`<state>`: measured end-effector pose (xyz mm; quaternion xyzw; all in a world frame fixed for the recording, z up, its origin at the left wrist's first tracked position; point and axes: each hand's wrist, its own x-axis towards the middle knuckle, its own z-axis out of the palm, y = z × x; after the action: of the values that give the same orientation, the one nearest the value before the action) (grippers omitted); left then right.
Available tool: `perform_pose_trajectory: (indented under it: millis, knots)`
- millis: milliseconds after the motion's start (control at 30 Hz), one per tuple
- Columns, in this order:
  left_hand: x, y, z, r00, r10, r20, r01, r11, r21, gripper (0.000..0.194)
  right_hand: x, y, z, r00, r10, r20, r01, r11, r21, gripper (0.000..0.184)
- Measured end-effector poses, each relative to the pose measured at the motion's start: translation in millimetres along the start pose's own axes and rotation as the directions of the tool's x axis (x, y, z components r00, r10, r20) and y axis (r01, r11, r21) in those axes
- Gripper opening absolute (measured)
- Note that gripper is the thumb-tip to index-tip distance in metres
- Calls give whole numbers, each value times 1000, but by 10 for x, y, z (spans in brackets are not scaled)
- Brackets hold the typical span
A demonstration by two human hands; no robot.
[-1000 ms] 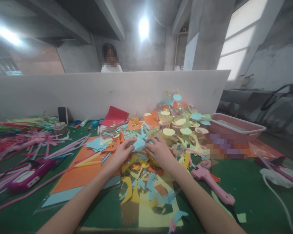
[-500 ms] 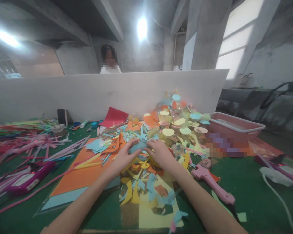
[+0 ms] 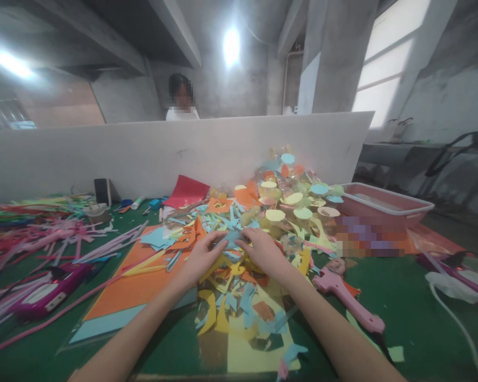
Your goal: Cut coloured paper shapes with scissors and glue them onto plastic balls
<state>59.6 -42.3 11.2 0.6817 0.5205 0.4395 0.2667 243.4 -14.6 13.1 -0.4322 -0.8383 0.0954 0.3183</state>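
Between my two hands is a small piece of light blue paper (image 3: pixel 233 240), held just above the heap of cut paper. My left hand (image 3: pixel 205 255) pinches its left side between thumb and fingers. On the other side, my right hand (image 3: pixel 264 253) grips the right edge with fingers bent. Yellow paper scraps (image 3: pixel 212 313) and blue offcuts lie beneath and in front of my hands. Left of my left hand are orange paper sheets (image 3: pixel 121 281) in a clear sleeve. Beyond my right hand rises a pile of clear plastic cups or balls topped with coloured paper discs (image 3: pixel 275 215).
A pink glue gun (image 3: pixel 348 300) lies right of my right forearm. Farther right stands a pink plastic bin (image 3: pixel 386 204). Purple power strips (image 3: pixel 50 292) sit at both sides. Pink strips cover the left. Behind a white board (image 3: pixel 135 151) is a person (image 3: pixel 182 113).
The blue paper shows less between my hands, apparently turned or folded. My left thumb has shifted slightly, and both hands stay in nearly the same place.
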Motion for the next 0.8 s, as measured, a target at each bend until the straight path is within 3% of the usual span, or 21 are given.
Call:
perform_pose_trajectory:
  millis: [200,533,667,800]
  knots:
    - [0,-12,7,1000,-15,-2,15,1000,-9,40,10,18,23,997,-76,-20,74,995,-63,21]
    - [3,-100,38,997,51,57,-51,999,0,37,-6,23,35,994,-47,-95,40,996,-77,14]
    - [1,-110,31,995,83,60,-84,996,2,33,2,49,72,987,-25,-160,24,1000,-6,8]
    - [1,-118,34,996,70,58,-70,998,-5,35,-1,52,82,988,53,-145,-30,988,153,16]
